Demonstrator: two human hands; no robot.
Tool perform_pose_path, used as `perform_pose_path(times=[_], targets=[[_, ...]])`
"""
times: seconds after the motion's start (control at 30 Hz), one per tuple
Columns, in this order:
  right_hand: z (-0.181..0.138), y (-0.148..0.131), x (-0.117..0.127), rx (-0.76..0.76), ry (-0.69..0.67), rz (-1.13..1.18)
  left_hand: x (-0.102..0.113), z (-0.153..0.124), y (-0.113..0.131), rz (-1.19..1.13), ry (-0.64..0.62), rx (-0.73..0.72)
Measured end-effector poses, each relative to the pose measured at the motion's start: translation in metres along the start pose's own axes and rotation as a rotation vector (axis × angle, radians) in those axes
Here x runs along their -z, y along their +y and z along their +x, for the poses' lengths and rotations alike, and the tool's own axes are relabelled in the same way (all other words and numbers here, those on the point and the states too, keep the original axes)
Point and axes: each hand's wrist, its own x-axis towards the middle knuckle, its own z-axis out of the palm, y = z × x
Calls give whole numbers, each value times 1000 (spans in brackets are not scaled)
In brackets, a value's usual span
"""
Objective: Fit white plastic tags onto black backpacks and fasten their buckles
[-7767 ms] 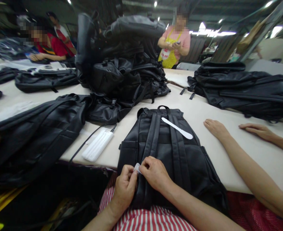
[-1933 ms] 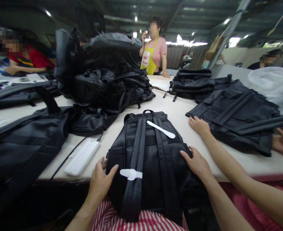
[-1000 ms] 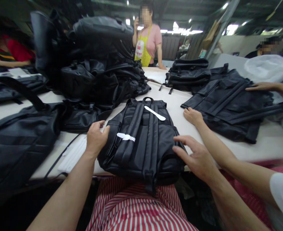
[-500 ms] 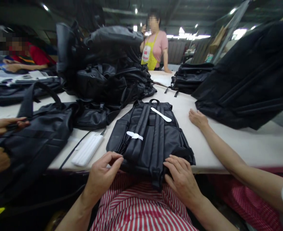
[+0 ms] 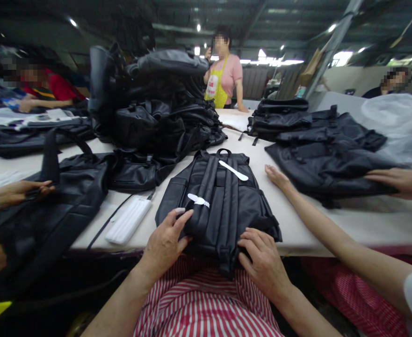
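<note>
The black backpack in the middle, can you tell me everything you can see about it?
The black backpack lies flat on the pale table, straps facing up, carry loop at the far end, near end hanging over the table edge. It looks like smooth, slightly shiny leather-like material. Two white tags sit on its straps. The left hand rests on its near left corner, and the right hand holds its near right edge.
</note>
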Motion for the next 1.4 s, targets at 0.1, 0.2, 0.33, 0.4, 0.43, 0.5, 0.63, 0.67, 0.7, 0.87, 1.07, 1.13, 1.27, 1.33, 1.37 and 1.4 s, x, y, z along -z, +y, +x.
perform_pose_path(times=[0.1,0.2,0.33,0.4,0.43,0.5,0.63,0.67,0.7,0.87,1.07,1.13,1.27,1.33,1.37,1.4], targets=[[-1,1,-1,1,-9,1,-8,5,-2,71,-60,-191],[-2,2,-2,1,-9,4,-21,7,-11,135,1,-259],[-1,2,-2,7,-10,8,-37,5,-26,150,223,-292],[-1,3,-3,7,-13,9,-41,3,-28,149,290,-263],[-1,3,-3,6,-17,10,-42,2,-28,140,289,-242],[-1,3,-3,0,-28,14,-41,-2,-26,88,216,-200],[0,2,1,-18,-75,35,-29,-7,-20,-103,96,-20],[2,2,4,-23,-100,43,-25,-7,-20,-149,104,56],[4,1,8,-25,-133,53,-22,-6,-19,-192,116,133],[21,-4,35,-71,-256,120,-12,2,-19,-426,110,361],[69,-15,31,-138,-266,140,-16,3,-19,-545,131,433],[92,-15,13,-153,-324,110,-15,4,-17,-593,133,460],[137,-10,-33,-238,-467,74,-13,6,-13,-675,144,499],[152,-9,-52,-263,-498,98,-13,5,-14,-681,140,499],[157,-9,-61,-261,-506,116,-14,4,-15,-683,134,496],[160,-10,-67,-255,-511,130,-15,3,-16,-683,128,493]])
